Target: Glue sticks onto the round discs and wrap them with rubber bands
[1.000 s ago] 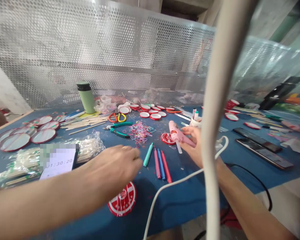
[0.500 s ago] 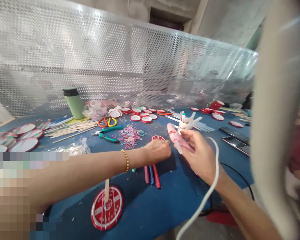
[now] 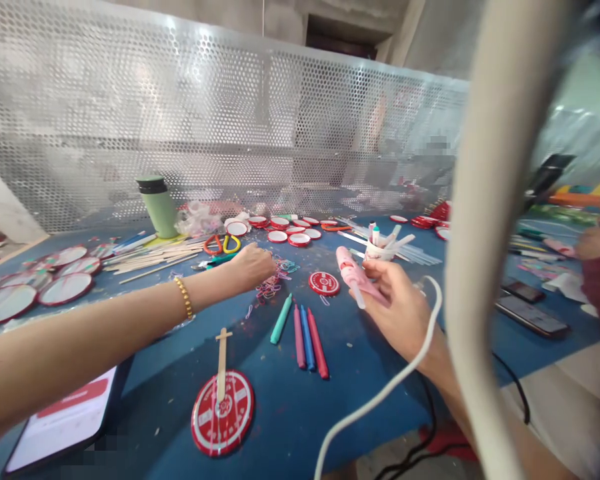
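My left hand (image 3: 254, 267) reaches over the near-left side of a pile of small coloured wire-like loops (image 3: 273, 285). Its back faces me, and the fingertips are hidden beneath it. A pink glue gun (image 3: 353, 275) is gripped in my right hand (image 3: 400, 300), with a clear glue stick poking out toward me and a white cord (image 3: 380, 393) trailing down. Between the hands lies a small red round badge (image 3: 324, 283), a pale loop at its lower edge. Nearer me sits a larger red disc (image 3: 240, 413) with a wooden stick (image 3: 223, 363) lying across it.
Several crayon-like sticks (image 3: 307, 340) lie mid-table. Behind them are scissors (image 3: 235, 245), red-rimmed discs (image 3: 300, 239), wooden sticks (image 3: 155, 259), a cup of pens (image 3: 380, 251) and a green bottle (image 3: 159, 213). A blurred pale post (image 3: 490, 200) blocks part of the right. Phones lie on both sides.
My left hand has moved left from the small red badge to the pile of loops, uncovering the badge and crayon-like sticks. My right hand still holds the glue gun. The view has turned slightly.
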Motion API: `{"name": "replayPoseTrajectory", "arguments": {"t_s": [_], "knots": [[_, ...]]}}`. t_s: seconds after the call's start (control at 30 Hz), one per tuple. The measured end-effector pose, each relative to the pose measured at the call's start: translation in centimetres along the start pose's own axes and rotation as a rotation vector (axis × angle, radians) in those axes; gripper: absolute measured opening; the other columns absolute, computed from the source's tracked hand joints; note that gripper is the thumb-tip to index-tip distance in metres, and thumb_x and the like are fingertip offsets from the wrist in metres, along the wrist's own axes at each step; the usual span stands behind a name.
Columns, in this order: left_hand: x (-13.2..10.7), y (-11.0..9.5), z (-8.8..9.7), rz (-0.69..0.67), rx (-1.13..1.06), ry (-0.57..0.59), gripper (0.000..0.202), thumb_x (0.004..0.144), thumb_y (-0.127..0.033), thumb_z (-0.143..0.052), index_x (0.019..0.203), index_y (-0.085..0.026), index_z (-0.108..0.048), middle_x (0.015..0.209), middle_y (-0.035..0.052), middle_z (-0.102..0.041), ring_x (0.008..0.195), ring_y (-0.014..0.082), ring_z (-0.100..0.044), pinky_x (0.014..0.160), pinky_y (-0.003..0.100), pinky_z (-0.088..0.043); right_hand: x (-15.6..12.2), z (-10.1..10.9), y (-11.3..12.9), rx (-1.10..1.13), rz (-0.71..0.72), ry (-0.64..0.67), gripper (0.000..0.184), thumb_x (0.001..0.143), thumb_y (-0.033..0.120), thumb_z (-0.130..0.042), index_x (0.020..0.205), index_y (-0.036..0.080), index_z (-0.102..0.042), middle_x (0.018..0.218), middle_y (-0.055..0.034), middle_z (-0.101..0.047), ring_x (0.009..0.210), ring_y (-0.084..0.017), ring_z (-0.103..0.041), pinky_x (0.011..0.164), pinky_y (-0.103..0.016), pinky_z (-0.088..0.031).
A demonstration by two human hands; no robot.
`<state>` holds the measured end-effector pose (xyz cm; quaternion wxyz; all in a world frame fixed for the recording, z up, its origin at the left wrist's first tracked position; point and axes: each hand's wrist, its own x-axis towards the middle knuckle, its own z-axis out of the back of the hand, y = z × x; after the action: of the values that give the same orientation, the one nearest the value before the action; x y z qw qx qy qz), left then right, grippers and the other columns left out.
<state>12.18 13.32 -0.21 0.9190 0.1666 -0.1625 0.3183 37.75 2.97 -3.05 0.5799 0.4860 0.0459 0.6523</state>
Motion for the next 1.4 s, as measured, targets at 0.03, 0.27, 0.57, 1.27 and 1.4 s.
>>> {"name": "replayPoseTrajectory", "arguments": {"t_s": [0.03,0.27,0.57,1.27,1.4], "knots": [[-0.2,0.0,0.1,-0.035,0.013,0.017,0.031,0.088,0.0,-0.037,0.074,-0.005,-0.064,0.079,0.0059,-0.064,0.081,0.0158,-0.065,0.084,0.03,-0.046,0.0,-0.1,-0.1,0.006,0.005,-0.005,0.046,0.082,0.049,-0.067,0.118,0.024,-0.054,0.117,-0.0114,-0.066,0.098,-0.029,-0.068,0.082,-0.045,-0.058],[2.2,-5.4,-1.0,-0.51,-0.086,0.05,0.019,0.09,-0.009,-0.05,0.101,-0.015,-0.064,0.104,0.008,-0.067,0.097,0.0197,-0.062,0.085,0.031,-0.046,0.2,-0.6,-0.9,0.066,0.038,-0.038,0.048,0.081,0.049,-0.069,0.119,0.023,-0.053,0.117,-0.0124,-0.066,0.099,-0.029,-0.067,0.084,-0.045,-0.057],[5.3,-6.6,-4.3,-0.684,0.124,0.011,0.02,0.09,-0.006,-0.046,0.09,-0.01,-0.065,0.093,0.0127,-0.069,0.087,0.0226,-0.064,0.078,0.035,-0.045,-0.1,-0.5,-0.2,0.05,0.022,-0.027,0.046,0.084,0.043,-0.067,0.122,0.023,-0.051,0.12,-0.0119,-0.065,0.102,-0.029,-0.067,0.086,-0.046,-0.056],[-3.5,-5.8,-0.6,-0.473,-0.289,0.135,0.033,0.094,-0.041,-0.049,0.116,-0.019,-0.061,0.119,0.0128,-0.061,0.112,0.0231,-0.056,0.097,0.038,-0.043,-0.3,-1.1,-1.1,0.044,0.04,-0.035,0.052,0.081,0.055,-0.066,0.119,0.022,-0.054,0.114,-0.0127,-0.067,0.097,-0.028,-0.068,0.083,-0.042,-0.057],[-4.0,-4.6,-0.6,-0.381,-0.244,0.125,0.027,0.092,-0.037,-0.053,0.109,-0.018,-0.063,0.113,0.0124,-0.062,0.105,0.0223,-0.059,0.093,0.037,-0.045,-0.3,-1.2,-1.4,0.021,0.049,-0.026,0.051,0.082,0.057,-0.064,0.116,0.022,-0.056,0.112,-0.0127,-0.067,0.095,-0.028,-0.068,0.083,-0.042,-0.057]]}}
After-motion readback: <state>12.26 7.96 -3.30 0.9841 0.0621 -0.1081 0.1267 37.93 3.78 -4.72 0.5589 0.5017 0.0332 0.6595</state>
